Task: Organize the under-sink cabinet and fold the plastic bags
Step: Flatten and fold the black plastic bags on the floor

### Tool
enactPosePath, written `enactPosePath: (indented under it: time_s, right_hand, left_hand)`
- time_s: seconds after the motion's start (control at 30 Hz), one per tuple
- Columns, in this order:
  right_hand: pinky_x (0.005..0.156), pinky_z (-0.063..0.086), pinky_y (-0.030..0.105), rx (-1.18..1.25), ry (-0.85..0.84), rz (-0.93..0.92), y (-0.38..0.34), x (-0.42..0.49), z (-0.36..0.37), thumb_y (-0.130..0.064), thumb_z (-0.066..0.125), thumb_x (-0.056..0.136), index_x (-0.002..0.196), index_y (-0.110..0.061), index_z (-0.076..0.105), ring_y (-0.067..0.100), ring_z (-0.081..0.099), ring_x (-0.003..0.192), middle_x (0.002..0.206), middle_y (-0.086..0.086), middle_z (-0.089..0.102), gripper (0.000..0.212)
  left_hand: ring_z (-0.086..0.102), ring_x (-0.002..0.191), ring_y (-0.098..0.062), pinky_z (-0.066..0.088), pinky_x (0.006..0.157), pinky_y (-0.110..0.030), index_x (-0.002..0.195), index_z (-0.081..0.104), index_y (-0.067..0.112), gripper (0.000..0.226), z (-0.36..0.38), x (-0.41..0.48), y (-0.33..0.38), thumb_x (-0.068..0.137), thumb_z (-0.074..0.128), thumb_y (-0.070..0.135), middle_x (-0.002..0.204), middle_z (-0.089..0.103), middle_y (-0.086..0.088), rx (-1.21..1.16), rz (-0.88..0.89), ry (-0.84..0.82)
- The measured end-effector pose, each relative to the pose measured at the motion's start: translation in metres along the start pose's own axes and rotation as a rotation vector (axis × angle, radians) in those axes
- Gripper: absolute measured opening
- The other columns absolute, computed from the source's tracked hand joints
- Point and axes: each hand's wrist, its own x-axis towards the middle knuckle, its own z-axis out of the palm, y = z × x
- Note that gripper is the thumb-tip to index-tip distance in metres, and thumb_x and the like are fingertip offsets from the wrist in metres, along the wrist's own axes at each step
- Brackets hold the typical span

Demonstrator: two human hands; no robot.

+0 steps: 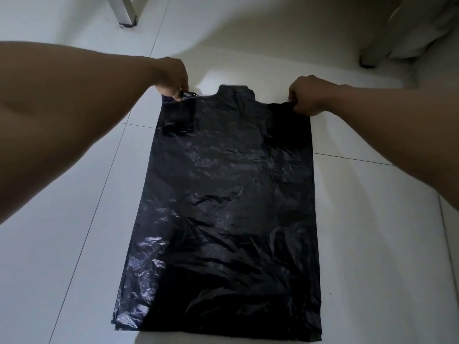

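My left grip (171,78) and right grip (310,95) each pinch a handle of the black plastic bag (223,207) spread flat on the floor (74,244) between them and me; it looks thin, limp and slippery, so I judge handles and corners hold best.

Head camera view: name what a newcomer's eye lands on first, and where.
A large black plastic bag lies spread flat on the white tiled floor, filling the centre. The left hand pinches its left handle and the right hand grips its right handle. A metal leg stands top left.
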Motion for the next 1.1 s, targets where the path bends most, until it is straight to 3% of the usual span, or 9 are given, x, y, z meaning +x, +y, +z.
enactPosePath:
  time_s: [0.17,0.3,0.47,0.57,0.63,0.77,0.93,1.0,1.1]
  right_hand:
    - [0.088,0.055,0.052,0.038,0.133,0.072,0.003,0.004,-0.024,-0.009,0.062,0.085,0.105,-0.004,0.071,0.036,0.063,0.095,0.106,0.017,0.066,0.022]
    - [0.09,0.052,0.054,0.07,0.308,0.092,0.002,0.003,-0.047,-0.01,0.061,0.083,0.103,-0.009,0.07,0.039,0.06,0.097,0.105,0.016,0.064,0.021]
    - [0.076,0.053,0.042,0.114,0.491,0.051,0.003,-0.006,-0.063,-0.011,0.059,0.083,0.107,-0.009,0.065,0.039,0.06,0.096,0.108,0.019,0.063,0.025]
    - [0.066,0.047,0.035,0.089,0.543,0.018,0.003,-0.016,-0.072,-0.013,0.057,0.086,0.093,-0.008,0.063,0.037,0.061,0.089,0.097,0.015,0.06,0.01]
    - [0.066,0.049,0.038,0.069,0.564,-0.011,-0.001,-0.027,-0.078,-0.015,0.058,0.086,0.083,-0.01,0.057,0.036,0.06,0.085,0.092,0.014,0.057,0.005]
    - [0.078,0.05,0.048,-0.011,0.608,-0.068,-0.006,-0.049,-0.086,-0.018,0.057,0.084,0.091,-0.009,0.059,0.038,0.057,0.086,0.1,0.016,0.057,0.011]
    - [0.072,0.052,0.042,-0.074,0.625,-0.187,-0.01,-0.072,-0.077,-0.024,0.064,0.078,0.092,-0.017,0.058,0.03,0.059,0.077,0.091,0.007,0.063,0.016]
    - [0.066,0.054,0.041,-0.091,0.575,-0.208,-0.012,-0.081,-0.07,-0.027,0.067,0.076,0.088,-0.021,0.055,0.026,0.056,0.071,0.084,0.004,0.061,0.018]
    - [0.057,0.048,0.032,-0.136,0.477,-0.208,-0.018,-0.093,-0.057,-0.034,0.067,0.074,0.085,-0.025,0.05,0.021,0.052,0.067,0.077,-0.003,0.056,0.022]
  left_hand:
    - [0.061,0.095,-0.04,0.052,0.078,-0.042,0.103,0.076,0.008,0.02,-0.016,-0.001,-0.006,0.094,0.059,0.013,0.102,0.066,-0.018,0.057,-0.043,0.181]
    - [0.063,0.085,-0.039,0.054,0.071,-0.04,0.102,0.076,0.013,0.017,-0.041,-0.007,-0.005,0.09,0.064,0.013,0.097,0.067,-0.019,-0.038,-0.158,0.437]
    - [0.066,0.092,-0.04,0.054,0.074,-0.042,0.11,0.075,0.019,0.022,-0.059,-0.017,-0.004,0.092,0.065,0.011,0.104,0.069,-0.017,-0.065,-0.23,0.574]
    - [0.066,0.099,-0.04,0.051,0.076,-0.042,0.112,0.074,0.02,0.029,-0.068,-0.027,-0.005,0.088,0.065,0.007,0.109,0.069,-0.015,-0.041,-0.251,0.613]
    - [0.065,0.102,-0.04,0.047,0.078,-0.042,0.112,0.073,0.02,0.03,-0.073,-0.034,-0.003,0.087,0.065,0.007,0.109,0.069,-0.015,0.004,-0.238,0.616]
    - [0.062,0.101,-0.038,0.041,0.089,-0.047,0.105,0.073,0.022,0.027,-0.078,-0.048,-0.001,0.083,0.066,0.008,0.1,0.068,-0.015,0.111,-0.222,0.554]
    - [0.058,0.104,-0.037,0.033,0.1,-0.062,0.094,0.066,0.02,0.015,-0.074,-0.066,-0.005,0.09,0.062,0.033,0.101,0.064,-0.009,0.183,-0.215,0.359]
    - [0.056,0.094,-0.035,0.034,0.098,-0.064,0.087,0.064,0.017,0.018,-0.07,-0.075,-0.003,0.089,0.064,0.034,0.094,0.063,-0.006,0.209,-0.189,0.263]
    - [0.054,0.076,-0.025,0.041,0.081,-0.048,0.085,0.063,0.015,0.017,-0.06,-0.09,0.004,0.086,0.065,0.032,0.084,0.06,-0.004,0.305,-0.121,0.175]
